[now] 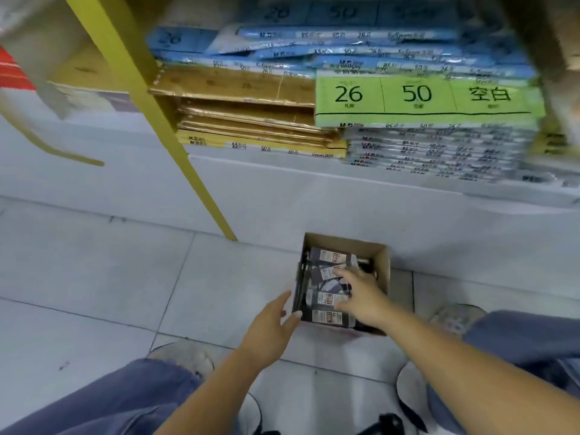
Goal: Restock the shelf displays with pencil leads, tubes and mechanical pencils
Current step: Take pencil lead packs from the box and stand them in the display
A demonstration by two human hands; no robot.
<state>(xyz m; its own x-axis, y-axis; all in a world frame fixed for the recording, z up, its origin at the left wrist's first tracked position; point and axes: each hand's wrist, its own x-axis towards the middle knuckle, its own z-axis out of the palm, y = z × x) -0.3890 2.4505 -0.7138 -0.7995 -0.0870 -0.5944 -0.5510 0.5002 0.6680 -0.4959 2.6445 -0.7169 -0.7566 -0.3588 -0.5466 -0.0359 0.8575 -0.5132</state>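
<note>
Item: cardboard box [383,268], open-topped, set on the tiled floor [125,277] just in front of the white shelf base [282,180].

Contents: small dark packs [329,257] with white-and-red labels, laid in a loose pile; the print is too blurred to be read.

Right hand [361,295]: lowered into the box, fingers [345,276] spread and laid on the packs, nothing pinched.

Left hand [270,328]: held at the box's left wall, fingers [282,301] straight and close together, thumb apart; contact with the wall cannot be told.

Shelf stock above: blue-wrapped paper packs [345,54], brown and yellow packs [244,120], a green-labelled pack [423,95] marked 26 and 50. A yellow post [150,98] is seen at left.
</note>
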